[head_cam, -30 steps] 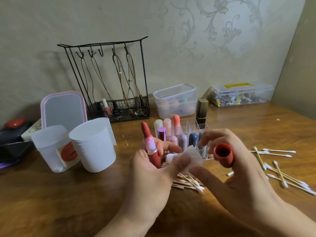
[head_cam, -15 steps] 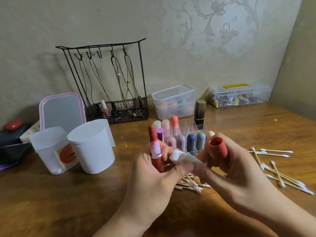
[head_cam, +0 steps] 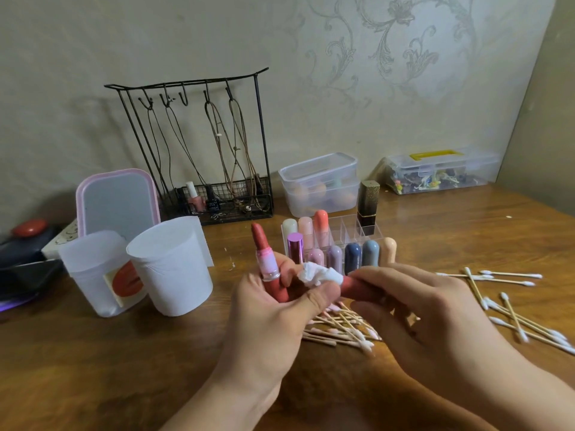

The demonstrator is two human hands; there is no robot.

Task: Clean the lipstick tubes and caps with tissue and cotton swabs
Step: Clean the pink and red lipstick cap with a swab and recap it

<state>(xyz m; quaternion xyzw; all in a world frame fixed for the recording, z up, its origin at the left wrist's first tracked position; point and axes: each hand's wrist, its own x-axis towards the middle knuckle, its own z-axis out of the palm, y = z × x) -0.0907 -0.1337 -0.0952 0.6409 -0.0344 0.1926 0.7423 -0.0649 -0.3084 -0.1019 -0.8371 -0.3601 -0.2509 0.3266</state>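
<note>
My left hand (head_cam: 267,318) grips an uncapped red lipstick tube (head_cam: 268,265) upright, its stick extended, and pinches a crumpled white tissue (head_cam: 320,275) between thumb and fingers. My right hand (head_cam: 423,312) holds the red cap (head_cam: 361,289) lying sideways, its open end against the tissue. Several used pink-tipped cotton swabs (head_cam: 339,332) lie in a pile under the hands. Clean white cotton swabs (head_cam: 510,306) are scattered on the right.
A clear organizer (head_cam: 348,236) with several capped lipsticks stands just behind my hands. Two white cups (head_cam: 171,269) sit at the left, a pink-framed mirror (head_cam: 116,203) and a black wire rack (head_cam: 202,157) behind them. Two clear plastic boxes (head_cam: 320,181) stand by the wall.
My right hand has turned the cap from facing me to lying sideways and brought it against the tissue. The left hand with tube and tissue stayed about in place.
</note>
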